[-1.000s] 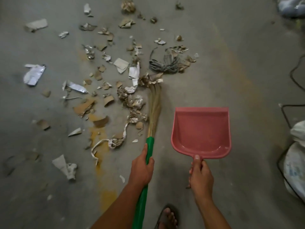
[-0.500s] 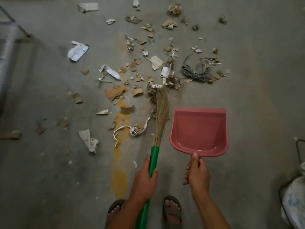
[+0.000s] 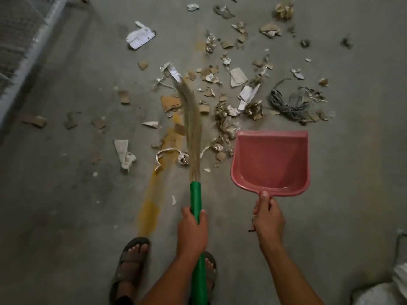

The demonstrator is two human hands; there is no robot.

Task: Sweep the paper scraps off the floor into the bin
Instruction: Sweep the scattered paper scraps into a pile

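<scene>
We are holding a broom point(image 3: 193, 137) in our left hand point(image 3: 192, 231), grip fully wrapped around its green handle point(image 3: 196, 201). The straw bristles are pointing toward 12 o'clock and blurring, the tip sitting among the paper scraps point(image 3: 222, 111). Our right hand point(image 3: 267, 219) is gripping the handle of the pink dustpan point(image 3: 272, 160), fingers curled tight, thumb lying on top. The pan is lying at 3 o'clock of the bristles, its open lip facing 12 o'clock, with the nearest scraps just beside its left edge.

Scraps are spreading over the concrete floor point(image 3: 66, 205) from 10 to 1 o'clock of the broom head. A bigger white sheet point(image 3: 139, 36) is lying apart at 11 o'clock, a crumpled piece point(image 3: 124, 153) at 9 o'clock. A grey cord bundle point(image 3: 286, 104) is sitting at 12 o'clock of the dustpan, near its lip. A yellow stain point(image 3: 152, 208) is running along the broom's left side.

Open floor is showing at 7 to 9 o'clock and at 3 o'clock past the dustpan. A mesh-like edge point(image 3: 24, 53) is bordering the far left. Our sandalled feet point(image 3: 132, 263) are standing at 6 o'clock. A white bag point(image 3: 383, 289) is crowding the 5 o'clock corner.
</scene>
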